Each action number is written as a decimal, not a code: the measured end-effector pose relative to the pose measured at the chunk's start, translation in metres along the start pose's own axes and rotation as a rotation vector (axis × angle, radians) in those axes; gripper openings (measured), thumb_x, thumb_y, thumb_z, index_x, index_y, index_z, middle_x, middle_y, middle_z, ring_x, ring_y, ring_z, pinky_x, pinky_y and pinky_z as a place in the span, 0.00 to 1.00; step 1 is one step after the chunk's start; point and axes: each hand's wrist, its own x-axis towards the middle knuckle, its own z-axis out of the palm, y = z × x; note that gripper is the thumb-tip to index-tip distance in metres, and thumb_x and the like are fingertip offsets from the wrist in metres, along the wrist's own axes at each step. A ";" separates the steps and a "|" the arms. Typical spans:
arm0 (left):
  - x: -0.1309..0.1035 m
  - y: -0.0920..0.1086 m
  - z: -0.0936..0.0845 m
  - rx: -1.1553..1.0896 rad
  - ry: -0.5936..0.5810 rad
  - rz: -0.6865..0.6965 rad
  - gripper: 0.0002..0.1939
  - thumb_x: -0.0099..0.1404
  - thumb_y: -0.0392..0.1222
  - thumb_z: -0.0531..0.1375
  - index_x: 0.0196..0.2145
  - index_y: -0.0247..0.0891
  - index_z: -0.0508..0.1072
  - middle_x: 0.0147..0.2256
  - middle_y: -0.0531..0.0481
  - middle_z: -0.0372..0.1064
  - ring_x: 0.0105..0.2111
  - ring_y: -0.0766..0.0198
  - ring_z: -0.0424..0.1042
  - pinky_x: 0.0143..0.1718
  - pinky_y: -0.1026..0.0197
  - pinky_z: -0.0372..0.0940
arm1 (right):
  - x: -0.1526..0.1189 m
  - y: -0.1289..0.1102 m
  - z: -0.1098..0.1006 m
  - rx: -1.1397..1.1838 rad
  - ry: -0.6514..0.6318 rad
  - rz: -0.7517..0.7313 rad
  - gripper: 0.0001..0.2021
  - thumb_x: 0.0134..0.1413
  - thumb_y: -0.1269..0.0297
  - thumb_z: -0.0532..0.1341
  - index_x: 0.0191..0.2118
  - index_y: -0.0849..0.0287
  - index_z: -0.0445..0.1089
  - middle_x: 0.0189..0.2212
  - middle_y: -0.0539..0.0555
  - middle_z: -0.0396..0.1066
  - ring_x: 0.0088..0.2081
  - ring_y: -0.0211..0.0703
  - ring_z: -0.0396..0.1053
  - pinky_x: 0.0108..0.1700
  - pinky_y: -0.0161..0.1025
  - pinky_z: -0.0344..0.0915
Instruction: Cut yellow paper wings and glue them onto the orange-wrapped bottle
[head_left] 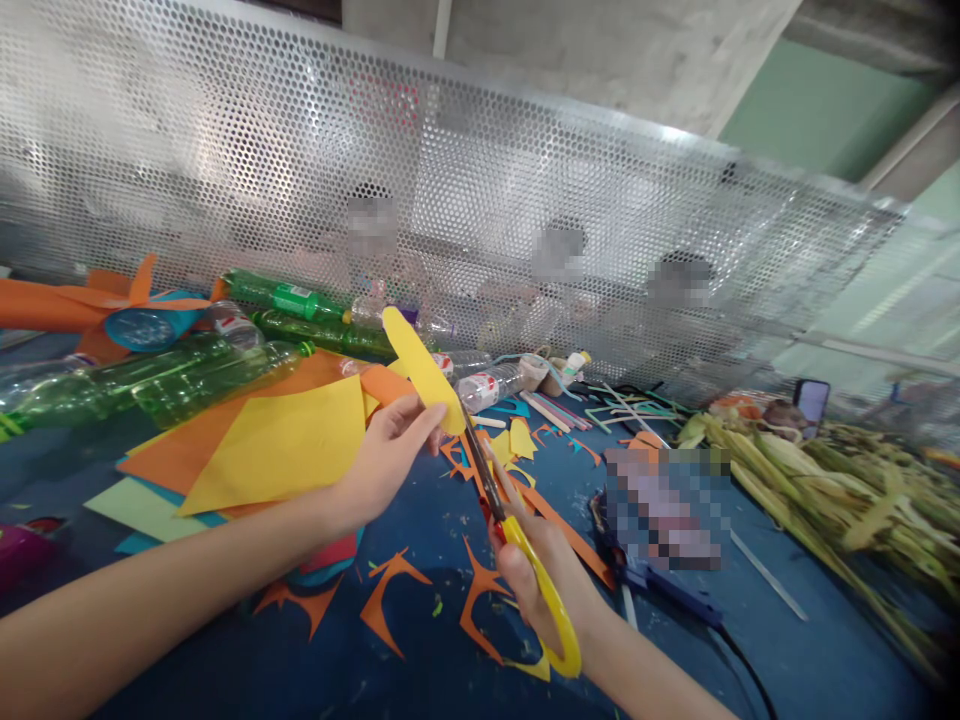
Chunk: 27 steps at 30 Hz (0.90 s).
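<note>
My left hand (382, 450) pinches a long, rounded strip of yellow paper (420, 365) by its lower end, above the table. My right hand (547, 570) is closed around the handles of yellow-handled scissors (551, 610). Their dark blades (484, 465) point up and away, with the tips right at the strip's lower edge; whether they are cutting into it I cannot tell. Below and around the hands lie curved orange paper scraps (390, 600) and small yellow pieces (523, 438). Left of my left hand sits a stack topped by a yellow sheet (277, 445).
Green plastic bottles (210, 380) and an orange-and-blue paper-and-bottle piece (142, 310) lie at the left. A blue corded tool (675, 595) rests at the right, near corn husks (795, 480) and a phone (812, 402). A perforated metal screen (480, 190) stands behind, with people beyond it.
</note>
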 end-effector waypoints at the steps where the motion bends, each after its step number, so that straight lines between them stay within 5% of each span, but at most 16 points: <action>1: 0.001 0.000 -0.001 -0.009 0.002 0.005 0.11 0.60 0.44 0.58 0.24 0.38 0.67 0.19 0.57 0.61 0.21 0.70 0.62 0.28 0.66 0.59 | 0.000 -0.001 0.000 -0.001 -0.007 0.006 0.25 0.54 0.38 0.42 0.23 0.56 0.48 0.19 0.45 0.47 0.21 0.34 0.44 0.22 0.36 0.44; 27: -0.003 0.011 0.004 0.124 -0.040 0.018 0.09 0.60 0.44 0.58 0.28 0.36 0.71 0.20 0.54 0.68 0.21 0.68 0.67 0.24 0.66 0.61 | 0.000 -0.007 -0.008 -0.105 -0.117 -0.032 0.29 0.54 0.37 0.36 0.29 0.58 0.59 0.23 0.54 0.63 0.24 0.43 0.60 0.27 0.42 0.58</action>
